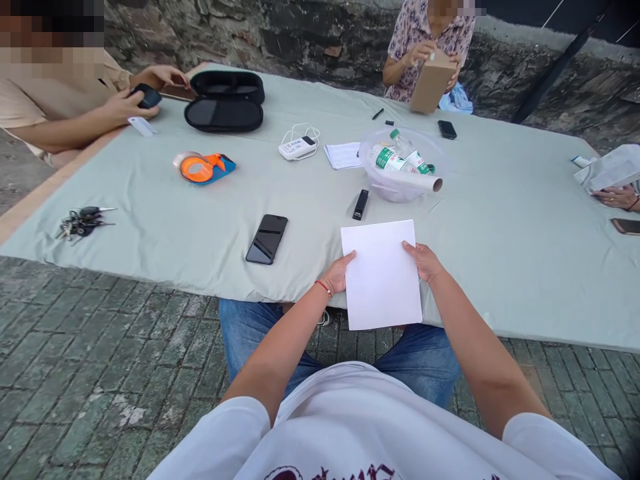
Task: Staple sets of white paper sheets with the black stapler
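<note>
A blank white sheet of paper (pixel 383 277), perhaps a stack, is held up between my two hands, partly over the table's front edge. My left hand (pixel 341 272) grips its left side, thumb on top and fingers hidden underneath. On the right side, my right hand (pixel 424 261) pinches the paper the same way. Just beyond its top edge lies a small black stapler-like object (pixel 361 205). A dark smartphone (pixel 267 239) rests on the cloth to the left of my left hand.
A plastic basin (pixel 395 190) holds bottles and a roll. Around lie a tape dispenser (pixel 205 168), keys (pixel 83 222), a white power strip or adapter (pixel 297 148), papers (pixel 343 155), an open black case (pixel 224 115) and another phone (pixel 447 129). Co-workers sit around; one holds a cardboard box (pixel 433 81).
</note>
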{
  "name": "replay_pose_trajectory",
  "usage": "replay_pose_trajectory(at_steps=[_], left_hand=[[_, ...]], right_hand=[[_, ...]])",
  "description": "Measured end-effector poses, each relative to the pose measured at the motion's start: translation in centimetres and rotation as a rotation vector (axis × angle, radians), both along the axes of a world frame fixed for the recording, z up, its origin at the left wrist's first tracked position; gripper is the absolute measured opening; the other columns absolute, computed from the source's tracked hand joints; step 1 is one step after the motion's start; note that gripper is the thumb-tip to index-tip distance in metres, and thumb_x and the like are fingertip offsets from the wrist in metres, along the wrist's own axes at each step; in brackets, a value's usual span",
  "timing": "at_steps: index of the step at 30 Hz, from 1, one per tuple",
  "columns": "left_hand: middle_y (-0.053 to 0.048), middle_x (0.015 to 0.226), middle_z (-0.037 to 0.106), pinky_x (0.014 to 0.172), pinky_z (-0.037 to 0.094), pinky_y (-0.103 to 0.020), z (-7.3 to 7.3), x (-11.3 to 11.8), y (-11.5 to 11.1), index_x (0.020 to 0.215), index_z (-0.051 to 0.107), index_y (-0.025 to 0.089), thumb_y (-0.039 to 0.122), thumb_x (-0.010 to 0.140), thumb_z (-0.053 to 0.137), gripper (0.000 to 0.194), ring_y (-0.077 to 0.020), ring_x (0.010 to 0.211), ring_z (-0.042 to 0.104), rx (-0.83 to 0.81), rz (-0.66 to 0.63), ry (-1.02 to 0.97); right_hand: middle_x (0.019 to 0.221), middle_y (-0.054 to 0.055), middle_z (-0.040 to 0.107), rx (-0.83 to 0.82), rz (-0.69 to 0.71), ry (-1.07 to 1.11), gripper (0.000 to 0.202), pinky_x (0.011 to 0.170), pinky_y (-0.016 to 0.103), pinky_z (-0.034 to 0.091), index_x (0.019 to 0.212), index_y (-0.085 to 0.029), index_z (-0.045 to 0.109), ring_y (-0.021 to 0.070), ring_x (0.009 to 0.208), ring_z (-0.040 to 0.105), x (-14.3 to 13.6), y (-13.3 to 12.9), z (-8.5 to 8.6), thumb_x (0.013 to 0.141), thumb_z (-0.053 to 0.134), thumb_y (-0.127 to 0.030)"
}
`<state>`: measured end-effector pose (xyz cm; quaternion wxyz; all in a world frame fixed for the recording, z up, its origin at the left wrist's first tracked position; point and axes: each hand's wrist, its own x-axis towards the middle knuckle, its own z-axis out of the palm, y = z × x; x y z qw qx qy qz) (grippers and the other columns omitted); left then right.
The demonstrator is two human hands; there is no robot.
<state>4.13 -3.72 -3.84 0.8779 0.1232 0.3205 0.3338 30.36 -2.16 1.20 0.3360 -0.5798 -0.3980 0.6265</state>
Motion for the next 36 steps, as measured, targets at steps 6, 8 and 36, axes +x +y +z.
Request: replay_pose_trajectory(at_steps=[6,8,36], left_hand=[[-0.020,0.110,0.072,0.098,0.052,-0.044,-0.1,0.0,-0.2,0.123,0.062,0.008,0.039,0.092,0.059,0.044,-0.0283,0.106,0.069,0.047,-0.020,0.071],[-0.021,0.110,0.072,0.097,0.053,-0.044,-0.2,0.0,-0.2,0.121,0.062,0.007,0.039,0.090,0.062,0.045,-0.0290,0.105,0.069,0.057,-0.042,0.080],[-0.020,0.111,0.071,0.096,0.054,-0.045,0.1,0.0,-0.2,0.122,0.063,0.007,0.040,0.093,0.059,0.045,-0.0293,0.102,0.070,0.049,-0.028,0.033]], right_hand=[[0.143,0.010,0.054,0.413,0.044,-0.501,0.072,0.088,0.044,0.055,0.150,-0.032,0.035,0.0240,0.108,0.065,1.1,2.8,1.7,0.087,0.055,-0.059],[0.146,0.008,0.052,0.508,0.161,-0.646,0.064,0.092,0.045,0.053,0.146,-0.033,0.044,0.0254,0.113,0.062,1.5,3.8,2.7,0.088,0.054,-0.058],[0.083,0.000,0.070,0.188,-0.021,0.012,0.046,0.064,0.027,0.052,0.110,-0.025,0.068,0.0152,0.072,0.064,1.7,2.9,3.1,0.078,0.071,-0.058]])
